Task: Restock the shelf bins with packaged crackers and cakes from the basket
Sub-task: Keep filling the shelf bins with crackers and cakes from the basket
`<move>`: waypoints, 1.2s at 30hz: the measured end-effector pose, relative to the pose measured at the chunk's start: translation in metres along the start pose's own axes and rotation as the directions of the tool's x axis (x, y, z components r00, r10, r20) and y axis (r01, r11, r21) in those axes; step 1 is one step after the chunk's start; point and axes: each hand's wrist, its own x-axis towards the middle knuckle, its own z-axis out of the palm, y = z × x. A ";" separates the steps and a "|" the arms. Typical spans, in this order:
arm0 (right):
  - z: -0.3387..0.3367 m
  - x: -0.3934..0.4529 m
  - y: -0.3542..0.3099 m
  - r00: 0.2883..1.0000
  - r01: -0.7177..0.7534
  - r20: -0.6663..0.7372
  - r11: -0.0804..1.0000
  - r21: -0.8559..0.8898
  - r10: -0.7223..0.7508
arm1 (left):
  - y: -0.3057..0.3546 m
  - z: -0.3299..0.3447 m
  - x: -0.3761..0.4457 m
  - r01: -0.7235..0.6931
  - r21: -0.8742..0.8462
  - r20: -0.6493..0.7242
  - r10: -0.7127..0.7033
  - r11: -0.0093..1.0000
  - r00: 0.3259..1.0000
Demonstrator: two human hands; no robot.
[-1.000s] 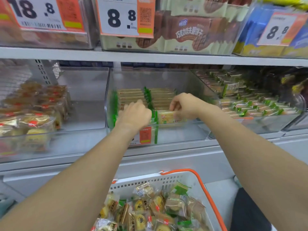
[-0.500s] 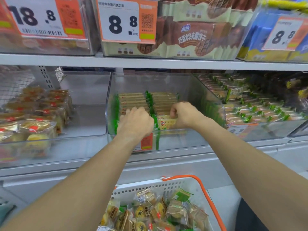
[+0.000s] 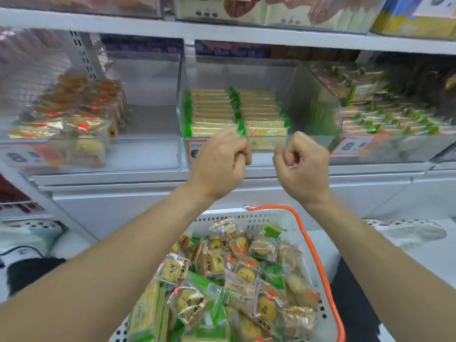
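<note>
1. We see two rows of green-edged cracker packs (image 3: 237, 112) lying in the middle clear bin (image 3: 313, 99) on the shelf (image 3: 222, 33), filling its left and centre; the bin's right part is bare.
2. Our left hand (image 3: 219, 159) hangs just in front of that bin's front wall, fingers curled in, its grip closed on nothing we can make out.
3. Our right hand (image 3: 302, 161) hangs beside it at the same height, apart from the left, fingers also curled into the palm, and its grip holds nothing.
4. Below our forearms sits the white basket (image 3: 249, 218) with an orange handle (image 3: 308, 245), piled with mixed wrapped snacks: round yellow cakes (image 3: 214, 261), green-wrapped packs (image 3: 209, 288) and brown biscuits.
5. To the left, another clear bin (image 3: 148, 159) holds red-labelled golden cakes (image 3: 81, 112), heaped on its left side.
6. To the right, a third bin (image 3: 394, 154) carries green-tipped packs (image 3: 385, 117), with a blurred orange price tag (image 3: 355, 145) on its front.
7. On the shelf above, brown-and-cream boxes (image 3: 271, 8) stand in a row.
</note>
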 end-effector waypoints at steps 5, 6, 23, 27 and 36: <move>0.008 -0.133 -0.007 0.890 -0.336 0.343 0.940 0.051 0.300 | -0.002 0.015 -0.127 0.425 0.039 0.279 -0.419 0.904 0.864; 0.010 -0.158 -0.008 0.830 -0.402 0.432 0.915 0.026 0.352 | 0.001 0.019 -0.152 0.491 0.070 0.336 -0.484 0.868 0.808; -0.002 -0.267 -0.016 0.382 -0.544 0.679 0.746 -0.383 0.627 | 0.064 0.029 -0.272 0.977 -0.118 0.417 -0.885 0.175 0.209; -0.025 -0.267 -0.034 0.473 -0.711 0.617 0.686 -0.154 0.629 | 0.063 0.026 -0.271 0.936 -0.298 0.455 -0.890 -0.186 -0.032; -0.047 -0.259 -0.052 0.496 -0.860 0.707 0.395 0.322 0.504 | 0.073 -0.003 -0.258 0.686 -0.386 0.865 -0.500 -0.617 0.038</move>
